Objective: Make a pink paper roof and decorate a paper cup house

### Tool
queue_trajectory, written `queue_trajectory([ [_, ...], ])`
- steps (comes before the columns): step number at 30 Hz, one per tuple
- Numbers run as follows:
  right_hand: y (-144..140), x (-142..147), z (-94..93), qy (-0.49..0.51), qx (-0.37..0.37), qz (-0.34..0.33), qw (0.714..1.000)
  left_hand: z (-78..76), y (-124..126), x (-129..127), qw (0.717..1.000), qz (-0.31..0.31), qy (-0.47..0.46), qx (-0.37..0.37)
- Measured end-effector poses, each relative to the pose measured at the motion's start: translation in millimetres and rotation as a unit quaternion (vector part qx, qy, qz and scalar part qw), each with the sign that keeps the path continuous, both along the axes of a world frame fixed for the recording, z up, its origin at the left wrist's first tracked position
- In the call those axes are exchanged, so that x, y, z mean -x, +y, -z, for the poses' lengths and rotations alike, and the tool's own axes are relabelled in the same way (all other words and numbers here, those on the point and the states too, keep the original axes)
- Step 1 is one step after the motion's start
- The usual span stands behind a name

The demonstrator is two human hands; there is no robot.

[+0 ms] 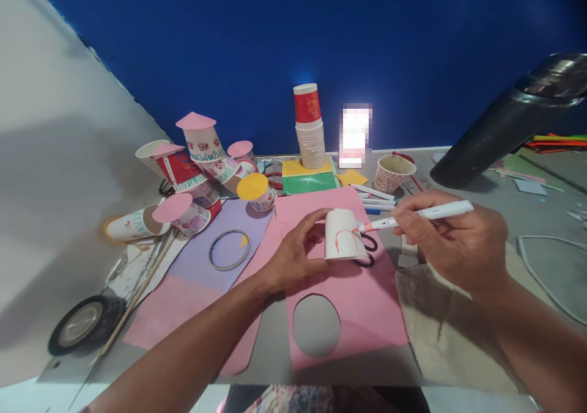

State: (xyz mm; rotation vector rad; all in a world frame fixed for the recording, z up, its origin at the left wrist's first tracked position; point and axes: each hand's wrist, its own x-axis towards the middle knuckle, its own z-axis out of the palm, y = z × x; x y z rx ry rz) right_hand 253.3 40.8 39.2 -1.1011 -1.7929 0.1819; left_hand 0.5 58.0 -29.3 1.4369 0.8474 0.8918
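A person sat at a grey tabletop [275,339] against a deep blue wall, seen from above through their own head camera. The left hand [293,251] curled around a white paper cup [343,236], fingers on the far side and thumb near the base, holding it upside down on a pink paper sheet [362,303] at the middle of the tabletop. The cup's long axis stood almost upright, tipped slightly, with its closed bottom pointing up and its wide mouth down against the paper. A red curved line showed on the side of the cup facing the viewer.

The right hand [452,239] gripped a white marker [417,216] between thumb and fingers. The marker lay nearly level, its long axis running from the right down to the left, and its red tip pointed left and touched the cup's side near the top.

The pink sheet had an oval hole [316,324] cut out of it nearer the viewer. To the left lay a lilac paper sheet [206,242] with a ring [229,250] on it, and beyond that a heap of decorated cups [197,168] with pink and yellow paper lids. A stack of cups [309,129] stood at the far edge, with more markers [378,198] lying just beside the pink sheet.
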Motion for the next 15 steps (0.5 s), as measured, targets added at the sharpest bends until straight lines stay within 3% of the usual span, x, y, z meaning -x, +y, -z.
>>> queue_trajectory([
  [15,0.1,2.6,-0.7,0.005,-0.005,-0.003,1.000,-1.2,0.3,-0.5,1.000,0.003,-0.004,-0.009],
])
